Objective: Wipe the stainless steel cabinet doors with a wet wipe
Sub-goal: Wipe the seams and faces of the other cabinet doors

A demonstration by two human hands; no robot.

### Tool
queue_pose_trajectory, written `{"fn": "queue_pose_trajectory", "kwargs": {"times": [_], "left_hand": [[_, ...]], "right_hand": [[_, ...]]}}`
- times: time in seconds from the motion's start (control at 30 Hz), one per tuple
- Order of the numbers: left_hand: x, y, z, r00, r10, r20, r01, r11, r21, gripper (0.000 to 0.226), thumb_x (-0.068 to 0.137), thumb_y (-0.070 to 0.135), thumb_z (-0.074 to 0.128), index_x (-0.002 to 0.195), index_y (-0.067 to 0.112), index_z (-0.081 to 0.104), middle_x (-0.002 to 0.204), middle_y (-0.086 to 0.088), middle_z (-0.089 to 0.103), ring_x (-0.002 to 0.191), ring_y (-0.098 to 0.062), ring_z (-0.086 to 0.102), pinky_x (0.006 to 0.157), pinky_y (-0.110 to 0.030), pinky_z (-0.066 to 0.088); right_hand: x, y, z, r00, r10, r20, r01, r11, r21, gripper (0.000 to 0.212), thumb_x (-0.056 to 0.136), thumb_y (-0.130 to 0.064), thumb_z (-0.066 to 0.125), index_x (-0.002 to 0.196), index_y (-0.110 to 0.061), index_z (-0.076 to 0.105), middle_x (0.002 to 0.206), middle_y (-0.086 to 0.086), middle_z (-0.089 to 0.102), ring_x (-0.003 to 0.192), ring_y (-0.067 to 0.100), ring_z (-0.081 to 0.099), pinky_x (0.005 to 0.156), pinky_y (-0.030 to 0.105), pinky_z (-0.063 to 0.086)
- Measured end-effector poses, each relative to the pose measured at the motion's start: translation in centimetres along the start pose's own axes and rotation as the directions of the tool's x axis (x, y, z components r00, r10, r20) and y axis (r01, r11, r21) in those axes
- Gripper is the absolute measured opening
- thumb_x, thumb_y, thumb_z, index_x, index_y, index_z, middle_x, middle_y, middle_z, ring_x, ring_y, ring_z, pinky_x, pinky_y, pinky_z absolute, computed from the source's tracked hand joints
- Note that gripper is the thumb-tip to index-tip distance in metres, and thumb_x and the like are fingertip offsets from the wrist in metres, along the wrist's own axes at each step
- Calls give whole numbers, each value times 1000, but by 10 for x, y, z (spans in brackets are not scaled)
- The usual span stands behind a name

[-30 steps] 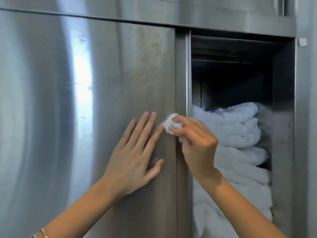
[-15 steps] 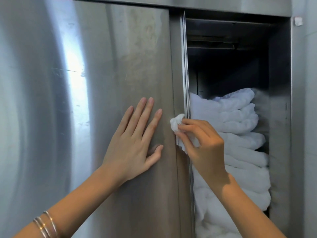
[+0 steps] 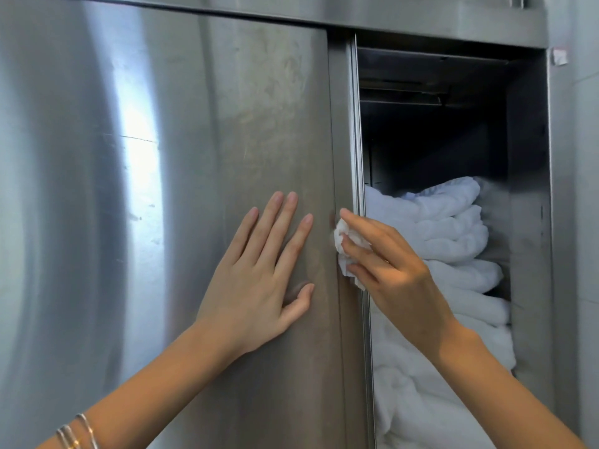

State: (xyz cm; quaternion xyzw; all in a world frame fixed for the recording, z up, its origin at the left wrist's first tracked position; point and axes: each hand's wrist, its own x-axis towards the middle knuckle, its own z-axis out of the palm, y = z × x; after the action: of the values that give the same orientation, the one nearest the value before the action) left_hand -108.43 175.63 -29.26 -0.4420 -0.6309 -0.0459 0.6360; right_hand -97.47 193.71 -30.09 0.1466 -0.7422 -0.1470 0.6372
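Since a second ago my right hand [image 3: 392, 280] has slid the crumpled white wet wipe [image 3: 344, 251] off the panel onto the right edge strip of the brushed stainless steel sliding door [image 3: 194, 150], fingers pinching it there. Left hand [image 3: 259, 286] flat, fingers spread, bracing the panel. Cloudy smears remain above, so I judge most of the door unwiped.
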Motion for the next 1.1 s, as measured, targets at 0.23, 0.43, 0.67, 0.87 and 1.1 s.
{"fn": "queue_pose_trajectory", "kwargs": {"times": [0.23,0.43,0.67,0.87,1.1], "left_hand": [[0,0,0,1000,-1,-10,1,1000,1,73,89,45,42,150,6,27,158,-18,18,148,-30,12,120,-45,14],[0,0,-2,1000,1,-8,-1,1000,-4,74,89,45,42,149,5,29,157,-19,18,147,-31,13,119,-46,14],[0,0,-2,1000,3,-13,-3,1000,-4,73,90,45,41,149,4,28,157,-20,18,147,-32,14,119,-46,14],[0,0,-1,1000,2,-12,-2,1000,-2,74,89,45,41,149,5,27,157,-20,17,147,-32,13,119,-47,14],[0,-1,0,1000,4,-23,-4,1000,-8,74,90,46,41,150,5,27,158,-20,17,147,-32,13,120,-46,13]], "right_hand": [[6,6,1,995,-50,-83,44,997,-65,13,86,-2,67,98,2,70,109,13,68,101,25,65,93,39,50],[-4,6,2,1000,-8,-20,9,999,46,17,86,-5,68,102,1,67,113,15,64,104,25,61,90,30,52],[-17,6,-2,987,-96,132,82,990,111,26,89,-2,64,115,-3,64,134,17,51,132,25,42,100,38,47],[-14,8,-1,996,-86,25,84,993,77,26,89,0,63,115,-5,65,119,11,55,117,24,55,94,34,50],[-6,8,5,983,-117,-140,117,993,-5,13,88,-2,65,98,0,73,97,15,69,92,25,65,86,27,52]]}}
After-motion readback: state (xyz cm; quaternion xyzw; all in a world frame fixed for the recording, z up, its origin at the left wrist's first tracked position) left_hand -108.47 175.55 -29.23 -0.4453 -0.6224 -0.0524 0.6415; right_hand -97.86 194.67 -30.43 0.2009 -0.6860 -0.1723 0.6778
